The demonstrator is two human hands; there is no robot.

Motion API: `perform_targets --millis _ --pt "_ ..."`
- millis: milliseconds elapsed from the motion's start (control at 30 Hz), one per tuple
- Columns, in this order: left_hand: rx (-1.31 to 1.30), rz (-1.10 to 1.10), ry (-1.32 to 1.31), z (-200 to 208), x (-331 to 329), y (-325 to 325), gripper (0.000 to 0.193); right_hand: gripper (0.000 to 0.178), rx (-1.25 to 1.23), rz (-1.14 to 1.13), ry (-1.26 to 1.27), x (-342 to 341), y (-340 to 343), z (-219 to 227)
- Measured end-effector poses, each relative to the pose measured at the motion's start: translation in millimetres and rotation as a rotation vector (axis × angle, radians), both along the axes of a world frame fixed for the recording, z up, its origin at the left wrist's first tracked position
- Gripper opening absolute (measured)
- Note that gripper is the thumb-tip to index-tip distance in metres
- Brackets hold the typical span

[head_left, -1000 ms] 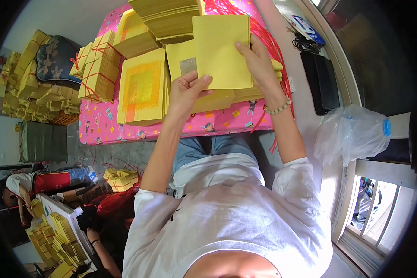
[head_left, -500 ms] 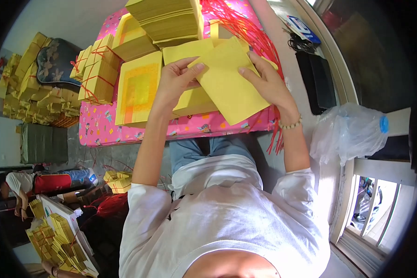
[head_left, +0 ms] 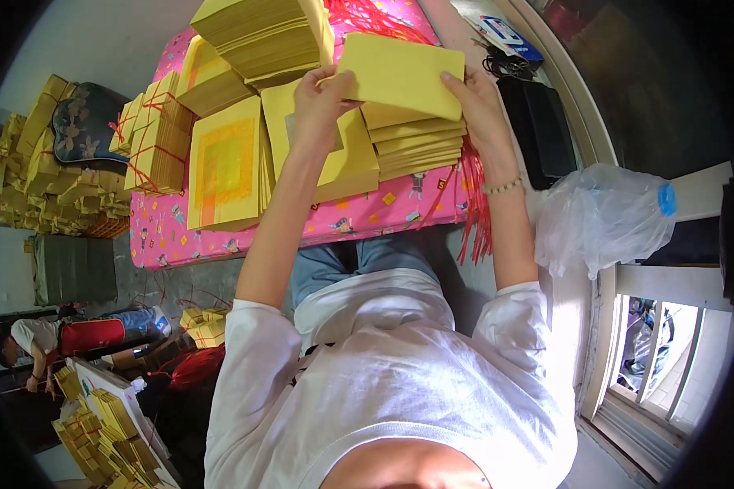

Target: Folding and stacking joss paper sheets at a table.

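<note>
Both my hands hold a folded sheaf of yellow paper by its two sides. My left hand pinches the left edge, thumb on top. On the right edge, my right hand grips it the same way, with a beaded bracelet on that wrist. Directly under the sheaf is a pile of similar folded yellow papers. Beside it, partly behind my left forearm, lies a stack of flat yellow sheets with a greyish square on top. Farther left stands a yellow stack with an orange printed square.
A pink patterned cloth covers the table. Tall yellow stacks, red-tied bundles and red strings occupy its far and left parts. At right are a black case and plastic bag. Another person bends at lower left.
The yellow sheaf has turned from a slanted position to nearly level and moved a little up and away. The pile of folded papers beneath it now shows. The whole view has shifted slightly.
</note>
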State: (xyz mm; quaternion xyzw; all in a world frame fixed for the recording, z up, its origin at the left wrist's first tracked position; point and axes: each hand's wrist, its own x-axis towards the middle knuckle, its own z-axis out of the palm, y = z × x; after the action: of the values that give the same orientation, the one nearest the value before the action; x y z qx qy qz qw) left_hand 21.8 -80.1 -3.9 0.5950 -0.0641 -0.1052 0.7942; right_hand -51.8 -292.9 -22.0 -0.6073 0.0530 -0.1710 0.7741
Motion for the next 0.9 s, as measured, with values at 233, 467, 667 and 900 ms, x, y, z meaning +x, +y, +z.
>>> perform_targets --millis 233,467,667,900 --pt "0.856 -0.084 -0.344 -33 8 -14 0.058 0.040 -0.872 -0.365 0.187 28 -38 -47" --pt "1.240 -0.118 -0.670 -54 -4 -14 0.055 0.039 -1.129 -0.199 0.402 5 -22 -64" --pt "1.399 0.071 -1.029 -50 -21 -31 0.055 0.038 -1.034 -0.193 0.263 -6 -38 -93" --pt "1.566 -0.200 -0.966 -65 -17 -43 0.020 0.034 -1.054 -0.236 0.094 0 -39 -116"
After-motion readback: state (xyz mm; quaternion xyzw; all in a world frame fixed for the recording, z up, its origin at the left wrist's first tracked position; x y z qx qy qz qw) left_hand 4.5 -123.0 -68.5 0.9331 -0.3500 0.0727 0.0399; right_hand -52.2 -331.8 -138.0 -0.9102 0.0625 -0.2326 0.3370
